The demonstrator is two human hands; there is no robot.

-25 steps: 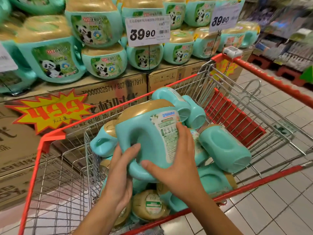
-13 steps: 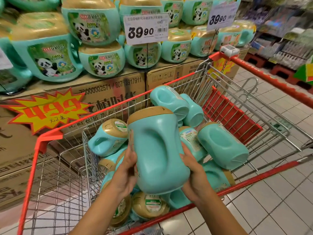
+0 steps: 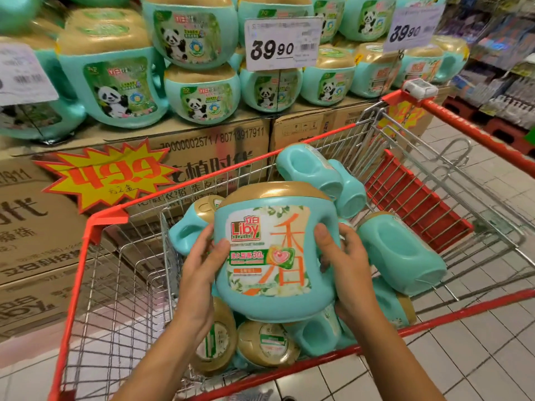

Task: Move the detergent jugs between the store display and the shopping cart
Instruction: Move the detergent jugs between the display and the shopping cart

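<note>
Holding jug point(image 3: 272, 256) upright over cart point(image 3: 78, 287) between left hand point(image 3: 199, 273) and right hand point(image 3: 350, 273), fingers point(image 3: 324, 235) curled round sides. Heap of jugs point(image 3: 402, 253) inside, display point(image 3: 115, 88) stocked: probably midway.

Jug point(image 3: 272, 256) between left grip point(image 3: 199, 273), right grip point(image 3: 351, 274)

The shopping cart point(image 3: 80, 287) stands before the store display, where display jugs point(image 3: 115, 88) sit in stacked tiers on cartons point(image 3: 217, 140). A price card point(image 3: 282, 43) stands in front of them. A starburst tag point(image 3: 110, 172) hangs on a carton front, left of the cart. Inside the cart, loose jugs point(image 3: 399, 253) lie piled (mostly on their sides). Above them the held jug point(image 3: 275, 256) is upright between the left hand point(image 3: 199, 270) and right hand point(image 3: 350, 270). Shelves point(image 3: 498, 68) stand far right.
</note>
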